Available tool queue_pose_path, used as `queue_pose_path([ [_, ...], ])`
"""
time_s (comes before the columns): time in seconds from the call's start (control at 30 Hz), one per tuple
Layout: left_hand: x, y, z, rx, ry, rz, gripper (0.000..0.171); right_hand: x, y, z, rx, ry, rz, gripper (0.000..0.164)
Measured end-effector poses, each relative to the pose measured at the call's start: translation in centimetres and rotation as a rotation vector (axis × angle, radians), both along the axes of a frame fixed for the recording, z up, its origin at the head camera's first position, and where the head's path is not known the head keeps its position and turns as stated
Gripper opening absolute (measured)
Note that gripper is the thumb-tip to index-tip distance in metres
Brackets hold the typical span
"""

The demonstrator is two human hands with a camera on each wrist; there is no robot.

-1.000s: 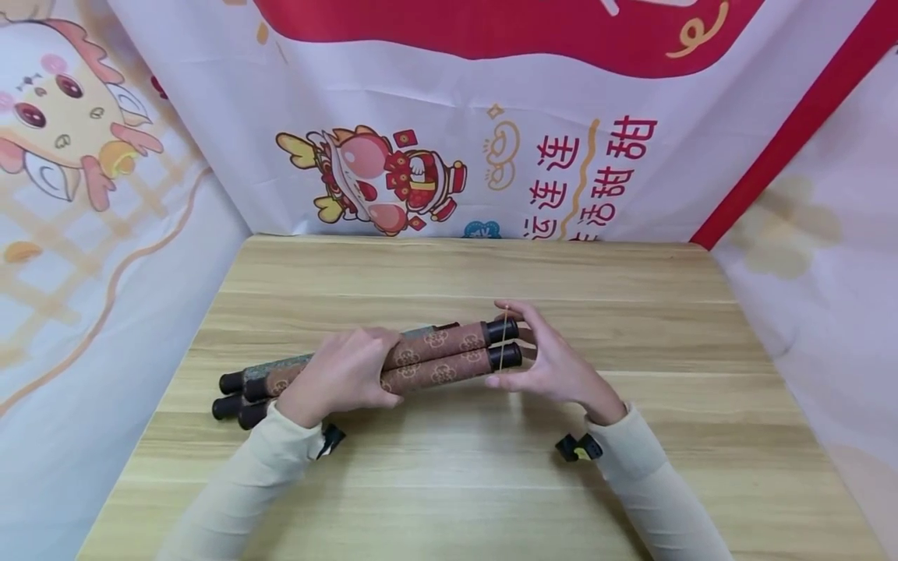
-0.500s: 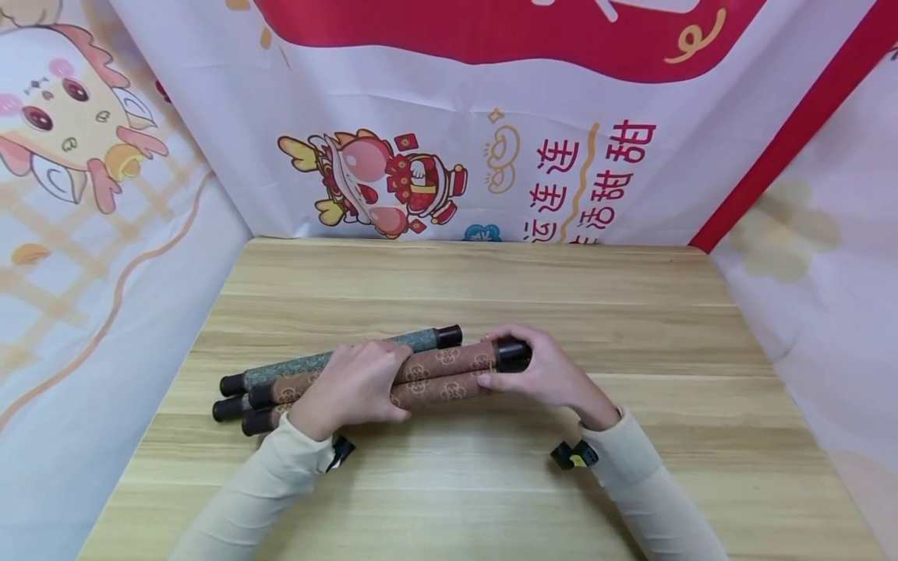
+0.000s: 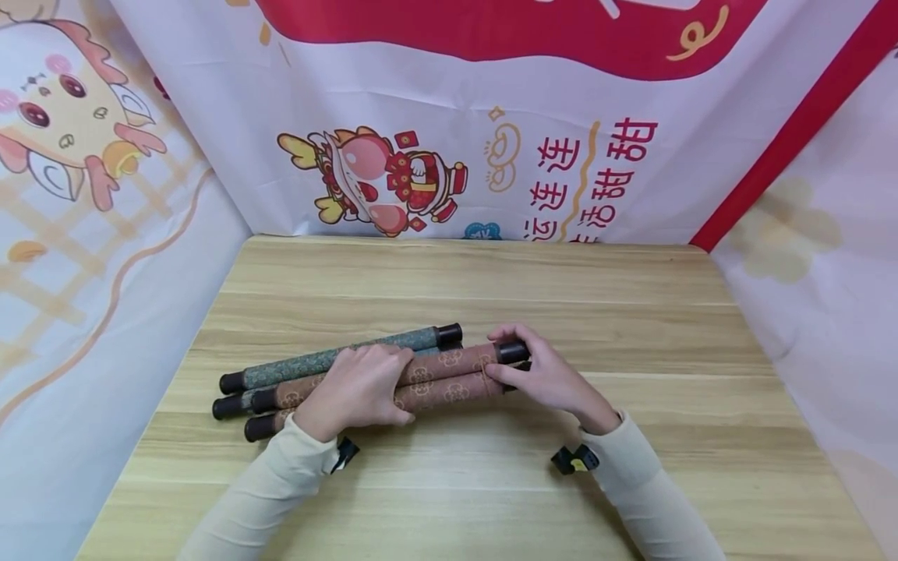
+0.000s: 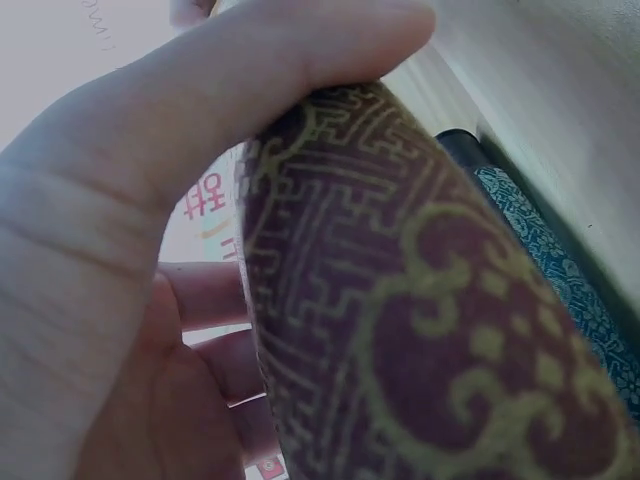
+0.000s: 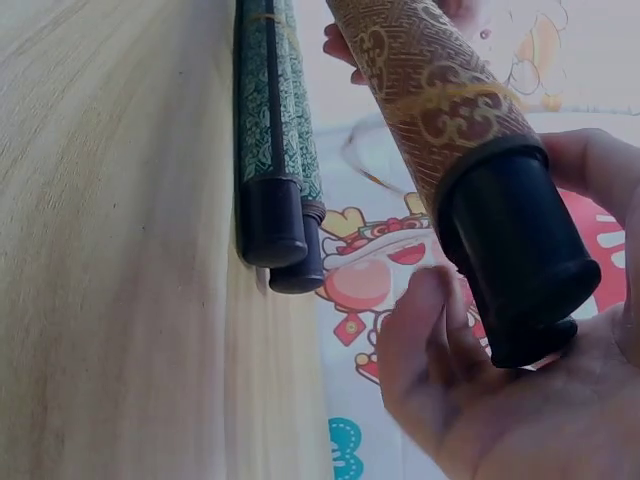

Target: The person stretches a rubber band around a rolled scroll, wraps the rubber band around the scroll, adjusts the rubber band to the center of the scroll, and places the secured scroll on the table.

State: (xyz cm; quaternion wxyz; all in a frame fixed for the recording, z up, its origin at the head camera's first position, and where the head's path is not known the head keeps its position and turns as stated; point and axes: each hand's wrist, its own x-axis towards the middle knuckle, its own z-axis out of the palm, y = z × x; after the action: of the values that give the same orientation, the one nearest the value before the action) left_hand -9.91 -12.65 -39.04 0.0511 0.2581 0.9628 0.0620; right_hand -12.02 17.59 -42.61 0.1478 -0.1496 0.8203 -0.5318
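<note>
Two brown scrolls (image 3: 449, 374) with gold patterns and black end knobs lie side by side, slightly raised at their right ends. My left hand (image 3: 361, 386) grips both around the middle; its thumb crosses the patterned scroll in the left wrist view. At the right end, my right hand (image 3: 550, 378) curls around the black knobs (image 5: 520, 240), thumb and fingers on opposite sides. A thin yellowish rubber band (image 5: 450, 97) circles the brown scrolls just inward of the knobs. Behind them, two green scrolls (image 5: 268, 110) with black ends rest on the table, partly hidden by the brown ones.
The wooden table (image 3: 596, 312) meets a printed white and red cloth (image 3: 421, 86) at its back edge. More printed cloth hangs on the left and right. The green scrolls carry a thin band (image 5: 268, 18) too.
The rubber band, stretched between my right fingers at the black knobs a second ago, now sits around the brown scrolls. The brown scrolls shifted slightly right and nearer, showing more of the green ones.
</note>
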Motion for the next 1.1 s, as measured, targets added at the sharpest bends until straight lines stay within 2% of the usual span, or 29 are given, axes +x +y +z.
queue_pose_path([
  [0.07,-0.1,-0.1,-0.1,0.009,-0.006,0.008,0.061,0.1,0.0,0.1,0.016,0.039,-0.049,0.053],
  [0.13,-0.2,-0.1,-0.1,0.017,-0.013,0.018,0.06,0.2,-0.1,0.3,0.046,0.123,-0.111,0.052],
  [0.27,-0.2,-0.1,-0.1,0.027,-0.031,0.038,0.06,0.7,-0.7,0.8,0.105,0.381,-0.227,0.04],
  [0.4,-0.1,0.1,-0.3,0.026,-0.045,0.048,0.062,1.4,-1.5,1.0,0.188,0.621,-0.236,0.022],
  [0.5,-0.1,0.3,-0.7,0.026,-0.057,0.048,0.063,1.7,-2.1,0.8,0.295,0.722,-0.207,0.02],
  [0.63,-0.1,0.7,-1.2,0.02,-0.054,0.05,0.062,2.1,-2.7,0.4,0.419,0.761,-0.195,0.022],
  [0.77,-0.1,0.9,-1.7,0.026,-0.045,0.053,0.061,2.4,-3.0,0.2,0.471,0.758,-0.193,0.017],
  [0.93,0.0,1.0,-2.3,0.052,-0.065,0.055,0.058,2.6,-3.2,0.1,0.458,0.735,-0.2,0.01],
  [1.1,-0.2,1.0,-2.9,0.053,-0.079,0.063,0.057,2.8,-3.2,0.4,0.395,0.649,-0.226,0.01],
])
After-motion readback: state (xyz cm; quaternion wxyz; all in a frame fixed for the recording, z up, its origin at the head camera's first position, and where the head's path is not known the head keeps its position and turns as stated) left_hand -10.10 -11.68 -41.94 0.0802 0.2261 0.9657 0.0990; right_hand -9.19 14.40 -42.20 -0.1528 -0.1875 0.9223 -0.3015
